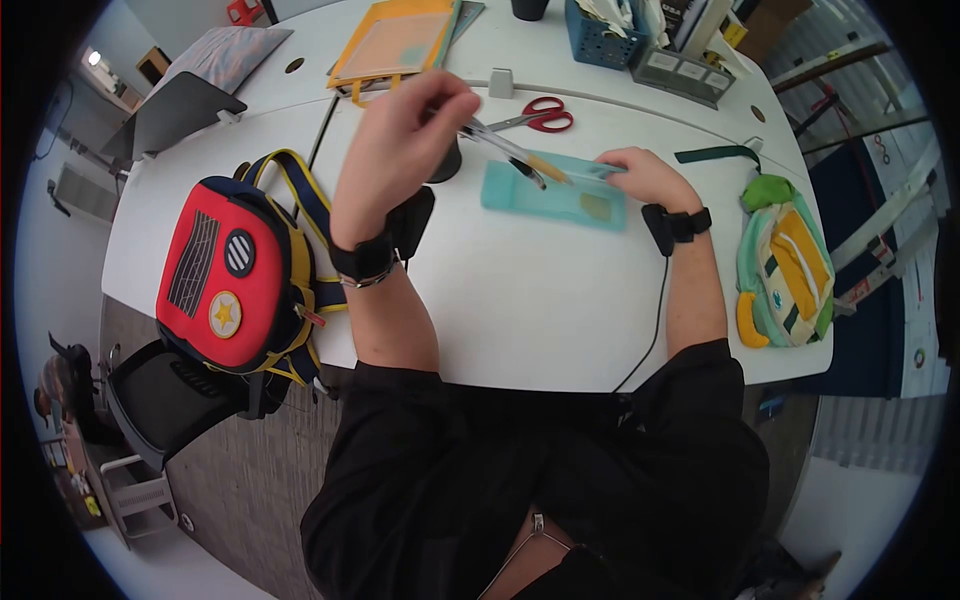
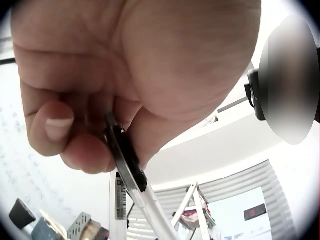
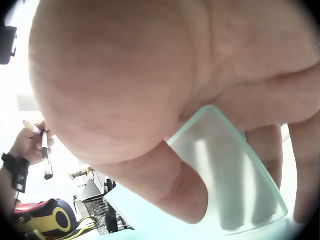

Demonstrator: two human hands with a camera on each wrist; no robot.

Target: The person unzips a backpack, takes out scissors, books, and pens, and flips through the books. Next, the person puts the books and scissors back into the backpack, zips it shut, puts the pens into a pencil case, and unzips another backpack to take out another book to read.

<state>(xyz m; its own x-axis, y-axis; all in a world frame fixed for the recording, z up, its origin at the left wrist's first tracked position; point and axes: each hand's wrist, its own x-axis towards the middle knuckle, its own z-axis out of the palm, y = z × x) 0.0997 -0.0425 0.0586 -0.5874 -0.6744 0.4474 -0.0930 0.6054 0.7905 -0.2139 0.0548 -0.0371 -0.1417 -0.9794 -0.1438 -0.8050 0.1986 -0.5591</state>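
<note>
My left hand (image 1: 400, 150) is raised above the table and pinches pens (image 1: 505, 150), which slant down to the right; one has a black end, another a tan end. In the left wrist view, a black and clear pen (image 2: 127, 160) sticks out from the curled fingers of the left hand (image 2: 125, 75). A translucent teal case (image 1: 550, 195) lies below the pen ends. My right hand (image 1: 655, 180) grips its right side; in the right wrist view, the thumb and fingers of the right hand (image 3: 165, 95) are round a clear panel (image 3: 225, 175) with a teal rim.
Red-handled scissors (image 1: 548, 115) lie behind the case. A dark pen cup (image 1: 445, 165) is partly hidden by the left wrist. A red backpack (image 1: 220, 270) stands left, a green and yellow bag (image 1: 790, 265) right. Yellow folders (image 1: 395, 45) and a blue basket (image 1: 600, 40) are at the back.
</note>
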